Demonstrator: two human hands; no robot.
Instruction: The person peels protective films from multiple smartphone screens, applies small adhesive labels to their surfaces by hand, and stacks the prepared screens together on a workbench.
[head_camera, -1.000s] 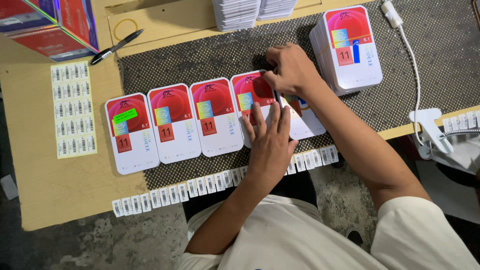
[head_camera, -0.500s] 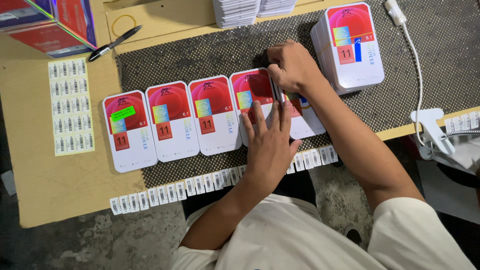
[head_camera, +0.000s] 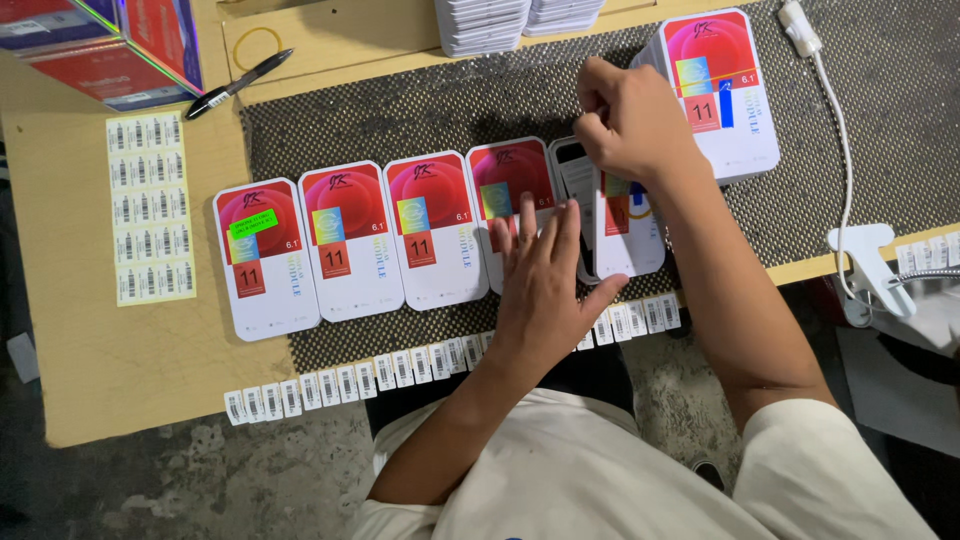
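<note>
A person's left hand (head_camera: 545, 285) lies flat, fingers released, steadying a boxed row on the mat-covered surface (head_camera: 880, 110) while the right hand (head_camera: 630, 120), fingers clenched, stands a box (head_camera: 628, 225) upright, best kept square.

My only view comes from the camera on my head, looking almost straight down over my chest onto the tan wooden workbench (head_camera: 120, 360) and its black woven mat (head_camera: 880, 120). It sits close, my forearms filling the lower frame.
</note>
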